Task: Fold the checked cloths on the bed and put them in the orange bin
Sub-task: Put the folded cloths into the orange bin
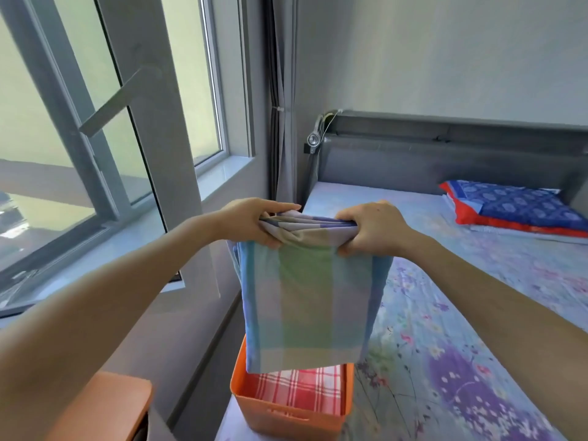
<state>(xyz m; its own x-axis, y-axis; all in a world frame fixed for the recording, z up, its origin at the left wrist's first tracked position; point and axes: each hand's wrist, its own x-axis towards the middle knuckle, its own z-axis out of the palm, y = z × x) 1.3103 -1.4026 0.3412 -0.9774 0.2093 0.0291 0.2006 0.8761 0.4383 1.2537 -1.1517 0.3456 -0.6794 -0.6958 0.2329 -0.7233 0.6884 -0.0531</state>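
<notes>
We held a pastel checked cloth (pixel 308 297) up in the air between both hands, its blue, green and beige bands hanging down in a folded panel of several layers. Our left grip (pixel 254 222) was clenched around the bunched top edge at the cloth's left corner, thumb on top and fingers curled beneath. Our right grip (pixel 372 227) grasped the opposite corner the same way, knuckles toward us, with the fabric gathered into ridges between the two hands. Both forearms reached forward from the lower corners of the view.

The cloth's lower edge hung just above the orange bin (pixel 286 418), which stood at the near left edge of the bed (pixel 445 297); we could not tell whether the hem touched the bin's rim. Inside the bin lay a folded red-and-white checked cloth (pixel 299 389), flat and partly hidden behind the hanging panel.

The bed carried a pale blue floral sheet with purple patches. At its far end a blue patterned pillow (pixel 515 210) with a red border lay near the grey headboard (pixel 445 154), to whose left corner a small lamp (pixel 313 140) was fixed. A grey curtain (pixel 280 90) hung in the room's corner beside the window (pixel 111 122), whose sash stood open. An orange-topped object (pixel 105 405) showed at the lower left.
</notes>
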